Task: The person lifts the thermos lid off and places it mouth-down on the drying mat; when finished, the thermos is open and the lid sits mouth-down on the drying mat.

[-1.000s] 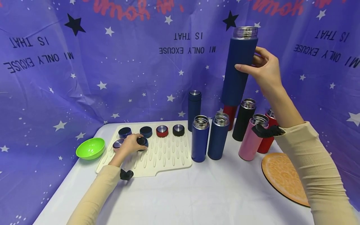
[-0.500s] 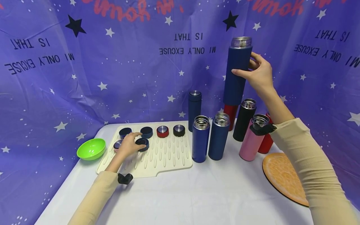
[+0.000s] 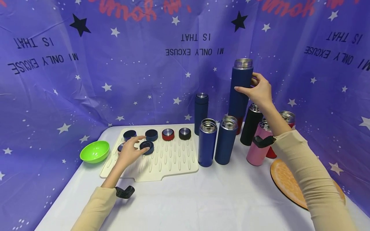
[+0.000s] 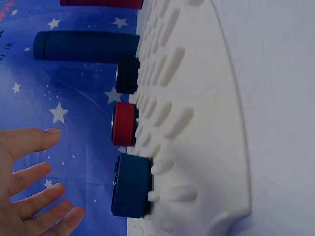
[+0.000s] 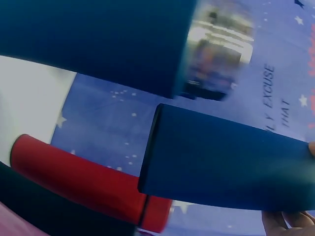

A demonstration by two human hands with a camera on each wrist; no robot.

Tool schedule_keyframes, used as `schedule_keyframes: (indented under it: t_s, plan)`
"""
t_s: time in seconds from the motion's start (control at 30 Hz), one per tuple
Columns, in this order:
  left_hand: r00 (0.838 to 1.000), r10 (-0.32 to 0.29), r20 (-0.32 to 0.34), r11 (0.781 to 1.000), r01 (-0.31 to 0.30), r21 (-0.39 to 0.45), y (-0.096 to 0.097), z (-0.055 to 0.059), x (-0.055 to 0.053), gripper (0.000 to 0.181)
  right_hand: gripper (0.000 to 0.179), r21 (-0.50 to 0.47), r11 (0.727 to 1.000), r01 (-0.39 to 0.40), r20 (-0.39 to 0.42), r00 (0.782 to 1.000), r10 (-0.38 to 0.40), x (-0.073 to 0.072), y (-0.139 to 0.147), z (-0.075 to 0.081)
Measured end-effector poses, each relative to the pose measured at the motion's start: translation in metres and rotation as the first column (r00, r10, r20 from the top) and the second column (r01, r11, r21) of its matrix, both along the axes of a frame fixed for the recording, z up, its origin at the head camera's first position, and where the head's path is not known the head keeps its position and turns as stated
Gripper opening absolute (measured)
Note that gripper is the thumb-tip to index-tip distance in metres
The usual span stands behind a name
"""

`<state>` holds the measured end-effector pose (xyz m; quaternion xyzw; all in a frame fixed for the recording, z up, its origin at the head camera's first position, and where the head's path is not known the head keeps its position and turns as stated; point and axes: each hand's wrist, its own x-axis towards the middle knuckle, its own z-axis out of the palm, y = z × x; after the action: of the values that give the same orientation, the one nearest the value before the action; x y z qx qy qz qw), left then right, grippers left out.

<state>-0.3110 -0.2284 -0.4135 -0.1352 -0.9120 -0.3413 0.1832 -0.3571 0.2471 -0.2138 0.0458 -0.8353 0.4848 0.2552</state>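
The right hand [image 3: 259, 92] grips a blue bottle [image 3: 238, 101], best held clear of the red bottle [image 5: 74, 177], gap hard to judge, while the left hand [image 3: 129, 154] spreads loose fingers near a lid [image 3: 150, 145].

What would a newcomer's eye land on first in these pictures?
Probably the lidless dark blue bottle, held up in the right hand against the starry purple backdrop. Then perhaps the green bowl at the left of the table and the orange mat on the right, partly behind a sleeve.

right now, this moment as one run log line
right hand: holds uncapped navy bottle in air | left hand: hovers near dark blue lid on white mat | green bowl: left of mat
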Motion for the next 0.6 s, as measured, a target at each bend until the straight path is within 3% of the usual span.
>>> schedule_keyframes:
  t_s: [0.23,0.6]
  plan:
    - [1.0,-0.028,-0.01,0.998,0.028,0.058,0.006,0.0,0.011,0.053,0.091,0.009,1.0,0.019,0.02,1.0,-0.019,-0.011,-0.001,-0.027]
    - [0.999,-0.048,-0.001,0.995,0.048,0.083,0.005,-0.008,0.014,0.052,0.089,0.084,0.995,0.062,0.073,0.995,-0.068,-0.02,-0.002,-0.068]
